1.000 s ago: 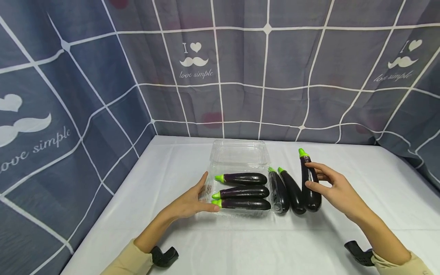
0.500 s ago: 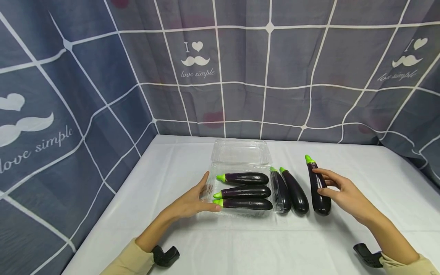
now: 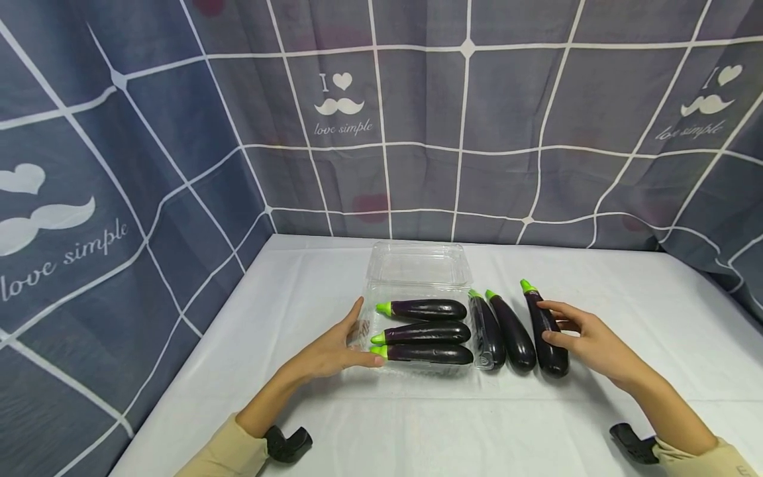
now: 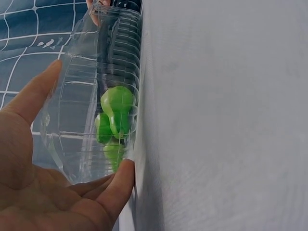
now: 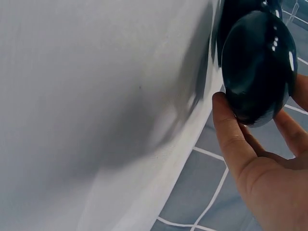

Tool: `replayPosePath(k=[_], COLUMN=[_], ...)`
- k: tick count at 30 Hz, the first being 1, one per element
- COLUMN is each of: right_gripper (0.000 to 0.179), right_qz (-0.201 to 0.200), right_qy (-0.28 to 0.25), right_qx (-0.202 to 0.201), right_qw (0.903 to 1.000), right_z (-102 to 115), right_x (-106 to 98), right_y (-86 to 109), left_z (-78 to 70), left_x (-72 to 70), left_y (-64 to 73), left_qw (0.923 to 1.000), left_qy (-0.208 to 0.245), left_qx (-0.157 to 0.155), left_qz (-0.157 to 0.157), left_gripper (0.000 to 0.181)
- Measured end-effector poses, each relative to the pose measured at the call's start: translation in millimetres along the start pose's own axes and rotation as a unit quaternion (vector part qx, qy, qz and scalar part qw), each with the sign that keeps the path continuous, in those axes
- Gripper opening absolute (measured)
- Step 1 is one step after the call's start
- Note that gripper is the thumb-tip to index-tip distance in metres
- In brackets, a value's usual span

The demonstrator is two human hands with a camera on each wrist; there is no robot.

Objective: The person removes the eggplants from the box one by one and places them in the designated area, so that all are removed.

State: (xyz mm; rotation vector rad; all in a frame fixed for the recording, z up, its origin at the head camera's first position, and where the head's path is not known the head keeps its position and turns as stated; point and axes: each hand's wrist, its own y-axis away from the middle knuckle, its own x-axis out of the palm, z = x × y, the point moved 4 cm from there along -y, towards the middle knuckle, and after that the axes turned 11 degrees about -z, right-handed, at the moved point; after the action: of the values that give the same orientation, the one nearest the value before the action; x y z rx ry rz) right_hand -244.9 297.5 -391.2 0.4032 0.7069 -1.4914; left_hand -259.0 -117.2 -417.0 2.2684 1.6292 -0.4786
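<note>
In the head view my right hand [image 3: 587, 331] holds a dark eggplant [image 3: 544, 331] with a green stem end between thumb and fingers, low over the table. The eggplant's rounded end [image 5: 260, 67] fills the upper right of the right wrist view. My left hand [image 3: 328, 348] rests against the left end of an open clear plastic box [image 3: 363, 324], fingers spread along its side. Three eggplants [image 3: 426, 332] lie crosswise in the box, stems toward my left hand. Through the plastic wall, their green stem ends [image 4: 115, 113] show in the left wrist view.
Two more eggplants [image 3: 511, 331] lie lengthwise between the box and the held one; the box's right edge overlaps the nearer. The box's lid [image 3: 417, 265] lies folded back behind it. A white cloth [image 3: 429, 430] covers the table, with a grey checked curtain [image 3: 417, 179] behind.
My right hand, holding the eggplant, first moved right, away from the two beside the box, then came slightly back left and lower. My left hand stays at the box.
</note>
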Motion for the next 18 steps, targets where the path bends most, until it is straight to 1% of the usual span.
replayPosePath(k=[10,18], right_gripper=[0.057,0.053], right_qz=[0.007,0.014], right_qy=[0.009,-0.001], right_qx=[-0.002,-0.002], right_qw=[0.9999,0.9999], right_z=[1.2,-1.4], right_x=[4.2,7.3], right_y=[0.5,1.5], left_z=[0.4,0.4], left_x=[0.3,0.3], left_y=[0.5,0.6], left_qw=[0.9999,0.9999], left_qy=[0.012,0.012], left_qx=[-0.004,0.001], left_qz=[0.004,0.006], left_gripper=[0.123,0.124])
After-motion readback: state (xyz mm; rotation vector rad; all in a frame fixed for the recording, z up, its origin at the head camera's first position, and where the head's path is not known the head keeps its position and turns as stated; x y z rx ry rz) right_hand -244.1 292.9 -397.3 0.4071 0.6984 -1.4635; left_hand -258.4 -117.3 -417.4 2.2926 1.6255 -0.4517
